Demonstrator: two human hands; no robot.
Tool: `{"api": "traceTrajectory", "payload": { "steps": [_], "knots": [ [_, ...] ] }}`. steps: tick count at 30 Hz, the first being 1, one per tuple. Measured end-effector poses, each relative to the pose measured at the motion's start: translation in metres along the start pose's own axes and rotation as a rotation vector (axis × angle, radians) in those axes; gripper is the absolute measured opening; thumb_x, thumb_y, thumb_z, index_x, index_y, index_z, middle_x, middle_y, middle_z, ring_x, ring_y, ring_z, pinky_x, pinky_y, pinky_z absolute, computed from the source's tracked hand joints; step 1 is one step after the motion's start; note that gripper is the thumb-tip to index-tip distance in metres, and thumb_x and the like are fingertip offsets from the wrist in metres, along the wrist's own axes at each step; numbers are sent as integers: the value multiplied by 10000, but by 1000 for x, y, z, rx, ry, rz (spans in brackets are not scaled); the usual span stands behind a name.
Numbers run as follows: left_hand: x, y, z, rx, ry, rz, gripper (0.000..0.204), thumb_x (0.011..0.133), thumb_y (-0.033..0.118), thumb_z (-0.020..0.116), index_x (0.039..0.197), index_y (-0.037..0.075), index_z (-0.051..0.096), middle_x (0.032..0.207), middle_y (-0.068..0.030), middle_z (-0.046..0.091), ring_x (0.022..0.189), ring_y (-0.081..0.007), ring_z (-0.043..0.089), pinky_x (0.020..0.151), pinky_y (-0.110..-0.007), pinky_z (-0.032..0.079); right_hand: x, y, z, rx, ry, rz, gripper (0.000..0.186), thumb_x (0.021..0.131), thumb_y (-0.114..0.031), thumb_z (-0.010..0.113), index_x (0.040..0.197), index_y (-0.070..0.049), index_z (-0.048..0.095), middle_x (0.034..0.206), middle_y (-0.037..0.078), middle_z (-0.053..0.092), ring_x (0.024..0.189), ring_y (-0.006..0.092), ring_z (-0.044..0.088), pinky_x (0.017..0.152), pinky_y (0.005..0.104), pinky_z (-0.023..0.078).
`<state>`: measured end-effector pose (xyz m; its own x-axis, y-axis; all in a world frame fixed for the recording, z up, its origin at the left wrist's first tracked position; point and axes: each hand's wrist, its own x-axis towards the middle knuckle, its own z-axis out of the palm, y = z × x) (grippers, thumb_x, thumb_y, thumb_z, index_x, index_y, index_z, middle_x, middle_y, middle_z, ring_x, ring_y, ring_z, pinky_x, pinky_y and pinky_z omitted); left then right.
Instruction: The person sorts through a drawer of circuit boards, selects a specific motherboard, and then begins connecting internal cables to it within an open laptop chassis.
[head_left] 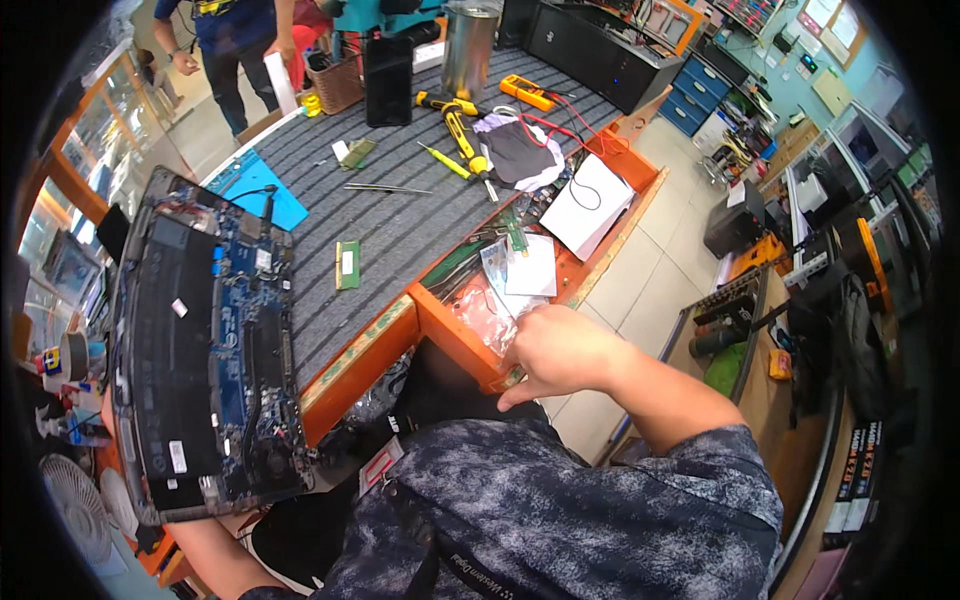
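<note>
A laptop [250, 330] with its black battery and blue circuit board exposed is raised at the left. My left forearm runs beneath it; my left hand [188, 530] is mostly hidden there, fingers unseen. My right hand [540, 355] grips the front end of the open orange drawer [450, 340], thumb pointing down. The drawer holds plastic bags [485, 305], papers [590, 205] and green boards. On the grey striped mat [350, 310] lie a green memory module [347, 264], tweezers [385, 188], yellow screwdrivers [450, 160] and a blue mat [260, 200].
A multimeter [527, 92], cloth [520, 150], black phone [388, 80], metal canister [466, 50] and black computer case [595, 65] are on the bench's far part. Another person [230, 50] stands beyond it. A fan [75, 500] is at left; cluttered shelves [820, 280] line the right.
</note>
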<state>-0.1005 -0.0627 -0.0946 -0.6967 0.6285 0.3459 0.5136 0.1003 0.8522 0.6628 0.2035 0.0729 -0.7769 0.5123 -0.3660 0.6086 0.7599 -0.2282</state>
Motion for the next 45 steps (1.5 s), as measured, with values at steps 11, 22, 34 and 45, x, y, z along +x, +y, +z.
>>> {"api": "traceTrajectory", "payload": {
  "steps": [11,22,34,45],
  "knots": [
    [-43,18,-23,121,115,1,324,1161,264,673,1266,-40,711,1195,-107,660,1034,-186,620,904,-378,490,61,252,20,-9,146,390,479,1018,-326,769,1383,-16,770,1231,232,824,1172,425,778,1065,511,597],
    [-45,82,-87,503,126,232,405,1163,212,644,1458,-63,677,1431,-183,684,1230,-252,685,1056,-424,557,78,379,-18,-95,180,782,410,957,-275,779,1198,52,831,1385,261,788,1307,380,761,1115,480,602],
    [-94,103,-137,6,288,-40,502,1174,216,640,1564,-99,641,1529,-195,708,1299,-287,724,1095,-414,605,119,438,-8,415,384,908,575,1008,-540,861,929,27,798,855,178,753,593,299,700,543,437,587],
    [-132,124,-122,155,481,-59,463,1198,270,624,1555,-20,674,1184,-84,637,883,-149,593,749,-302,482,74,399,-22,1366,104,672,339,1076,-277,836,869,-83,651,607,-49,484,467,51,339,419,271,199]
  ]
}}
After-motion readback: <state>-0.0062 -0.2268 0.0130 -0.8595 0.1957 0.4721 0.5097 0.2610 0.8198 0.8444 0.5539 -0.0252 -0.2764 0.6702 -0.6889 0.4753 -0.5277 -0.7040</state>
